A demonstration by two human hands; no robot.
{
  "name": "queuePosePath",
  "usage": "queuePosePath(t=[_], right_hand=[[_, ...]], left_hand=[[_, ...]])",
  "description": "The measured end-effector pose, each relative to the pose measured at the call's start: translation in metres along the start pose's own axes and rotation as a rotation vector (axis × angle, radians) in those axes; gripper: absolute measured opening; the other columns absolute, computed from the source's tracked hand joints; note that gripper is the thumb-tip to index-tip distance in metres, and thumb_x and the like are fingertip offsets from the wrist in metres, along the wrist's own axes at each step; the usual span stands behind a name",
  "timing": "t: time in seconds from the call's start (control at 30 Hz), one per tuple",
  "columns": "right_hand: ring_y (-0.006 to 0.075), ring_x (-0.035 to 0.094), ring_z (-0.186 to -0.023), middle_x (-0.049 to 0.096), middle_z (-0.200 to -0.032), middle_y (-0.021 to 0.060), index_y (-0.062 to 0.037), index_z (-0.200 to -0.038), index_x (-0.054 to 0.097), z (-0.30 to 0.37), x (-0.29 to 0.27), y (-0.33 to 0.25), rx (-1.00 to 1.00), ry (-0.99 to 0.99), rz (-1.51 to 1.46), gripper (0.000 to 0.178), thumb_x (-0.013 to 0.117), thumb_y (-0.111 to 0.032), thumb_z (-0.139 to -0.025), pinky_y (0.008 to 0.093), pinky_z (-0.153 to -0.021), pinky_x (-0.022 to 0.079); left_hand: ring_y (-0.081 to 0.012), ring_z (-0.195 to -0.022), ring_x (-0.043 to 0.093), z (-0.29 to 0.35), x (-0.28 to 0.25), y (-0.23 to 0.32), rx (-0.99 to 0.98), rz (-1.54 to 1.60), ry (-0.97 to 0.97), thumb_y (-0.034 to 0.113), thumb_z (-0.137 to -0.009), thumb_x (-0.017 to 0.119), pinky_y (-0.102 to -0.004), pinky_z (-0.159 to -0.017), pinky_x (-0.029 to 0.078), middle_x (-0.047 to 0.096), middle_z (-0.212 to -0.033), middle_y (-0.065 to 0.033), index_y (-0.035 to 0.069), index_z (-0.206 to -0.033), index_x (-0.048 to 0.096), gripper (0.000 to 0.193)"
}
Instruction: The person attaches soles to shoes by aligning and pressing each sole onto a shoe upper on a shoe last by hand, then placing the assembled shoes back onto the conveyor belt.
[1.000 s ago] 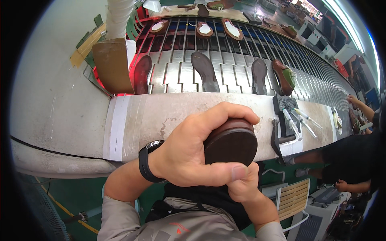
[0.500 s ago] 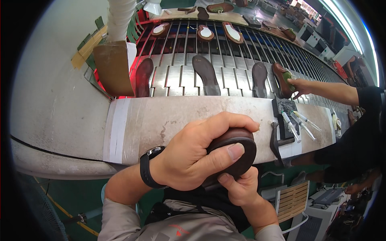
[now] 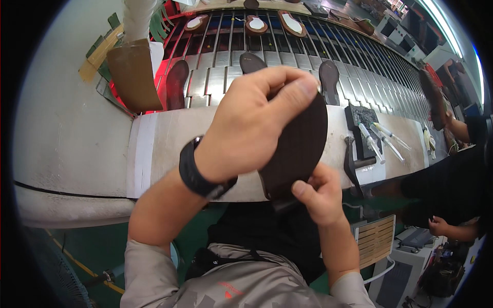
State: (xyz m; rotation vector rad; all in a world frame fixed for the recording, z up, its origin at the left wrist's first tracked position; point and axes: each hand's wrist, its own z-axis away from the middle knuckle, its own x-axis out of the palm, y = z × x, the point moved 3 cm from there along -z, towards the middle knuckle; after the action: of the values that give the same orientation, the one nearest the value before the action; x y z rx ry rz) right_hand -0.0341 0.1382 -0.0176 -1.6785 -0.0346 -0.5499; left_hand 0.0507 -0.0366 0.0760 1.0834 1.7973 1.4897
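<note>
Hands are clamping a dark shoe sole [image 3: 300, 141] just above the desk [image 3: 164, 149], our left hand [image 3: 251, 123] gripping its upper edge, our right hand [image 3: 318, 192] pinching the heel; we are judging it light and flexible.

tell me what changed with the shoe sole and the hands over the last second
The dark shoe sole was turned from end-on to show its textured underside and lifted higher over the bench. The left hand shifted to grip its upper end; the right hand stays at the lower end. The co-worker's arm that reached to the conveyor has drawn back. The soles on it stayed put.
</note>
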Motion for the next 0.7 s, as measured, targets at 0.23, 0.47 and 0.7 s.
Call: queuePosePath(t=[0.23,0.47,0.7], right_hand=[[0.0334,0.079,-0.085,0.076,-0.112,0.0241,0.0116,-0.131,0.061,-0.019,-0.045,0.008,-0.110,-0.015,-0.069,0.054,0.085,-0.021,-0.094,0.0451,-0.072,0.068],[0.0333,0.080,-0.083,0.077,-0.110,0.0239,0.0086,-0.133,0.060,-0.011,-0.053,0.013,-0.162,0.098,-0.038,0.055,0.086,-0.021,-0.094,0.0446,-0.068,0.069],[0.0317,0.080,-0.085,0.077,-0.108,0.0237,0.0065,-0.134,0.059,-0.011,-0.045,0.005,-0.122,0.101,-0.046,0.049,0.082,-0.016,-0.097,0.0437,-0.067,0.070]], left_hand=[[-0.0239,-0.148,0.047,0.008,0.007,-0.066,0.036,0.098,-0.386,0.051,-0.078,0.097,-0.0392,-0.124,0.036,0.047,-0.161,-0.0145,-0.002,-0.171,0.021,0.130],[-0.0242,-0.147,0.048,0.010,0.017,-0.076,0.175,0.010,-0.360,0.027,-0.086,0.095,-0.0393,-0.124,0.038,0.049,-0.160,-0.0157,-0.004,-0.169,0.024,0.113],[-0.0216,-0.143,0.053,0.013,0.013,-0.081,0.181,-0.123,-0.308,0.019,-0.095,0.085,-0.0374,-0.120,0.043,0.052,-0.158,-0.0172,-0.005,-0.168,0.023,0.099]])
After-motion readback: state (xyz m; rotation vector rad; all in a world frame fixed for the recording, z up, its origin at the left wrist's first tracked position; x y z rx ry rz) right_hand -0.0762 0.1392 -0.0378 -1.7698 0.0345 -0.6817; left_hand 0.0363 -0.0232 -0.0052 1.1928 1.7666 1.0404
